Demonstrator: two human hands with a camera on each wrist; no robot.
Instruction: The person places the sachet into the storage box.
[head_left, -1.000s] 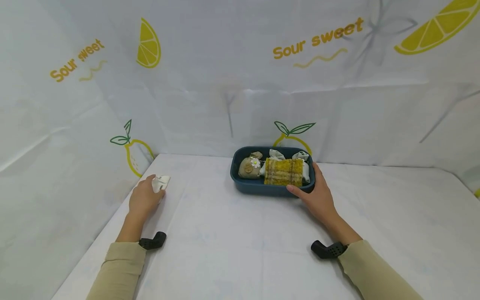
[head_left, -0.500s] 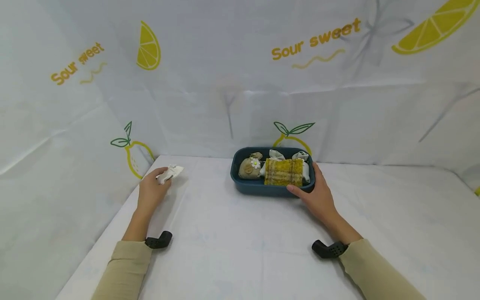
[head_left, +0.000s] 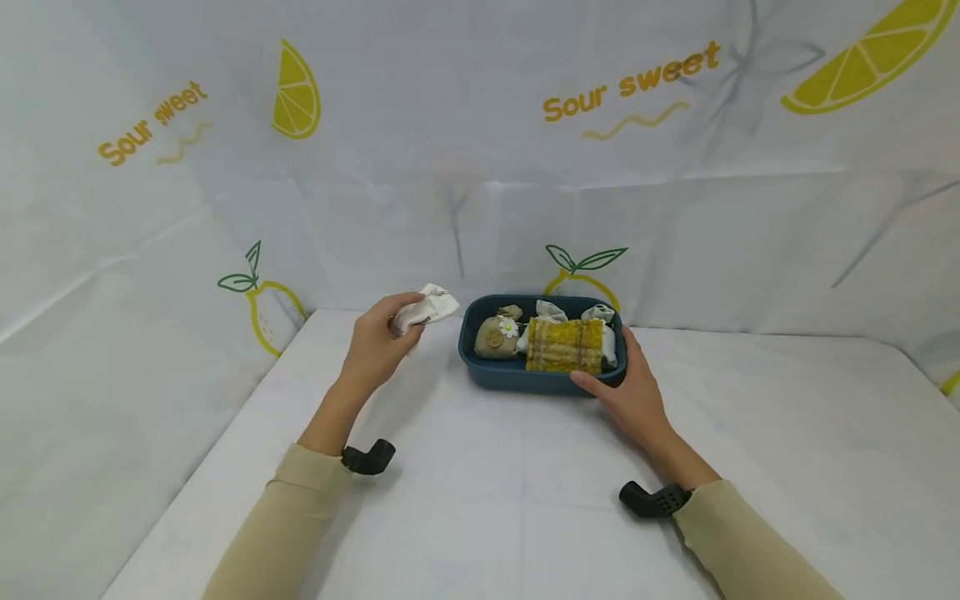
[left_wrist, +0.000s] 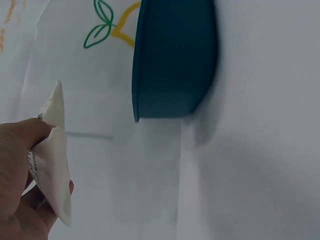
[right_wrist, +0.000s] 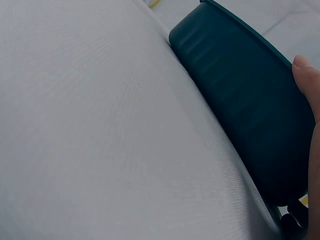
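My left hand (head_left: 375, 342) pinches a small white cloth sachet (head_left: 431, 307) between thumb and fingers, raised above the table just left of a dark blue plastic bin (head_left: 517, 381). Dark printed lettering shows on the sachet (left_wrist: 54, 165) in the left wrist view. With my right hand (head_left: 636, 396) I hold the bin's right end, the thumb on its front wall and the fingers round the side. Inside the bin lie a tan pouch (head_left: 491, 340) with a white flower, a yellow plaid pouch (head_left: 562, 346), and pale tied pouches (head_left: 551, 311) partly hidden behind it.
A white cloth covers the table (head_left: 480, 500). White sheeting (head_left: 420, 167) printed with lemons and lettering rises at the back and left, close behind the bin. A black wrist device (head_left: 369, 458) sits on each arm.
My left hand has lifted the sachet from the table's left side and carried it right, close to the bin. The right hand and the bin have stayed put.
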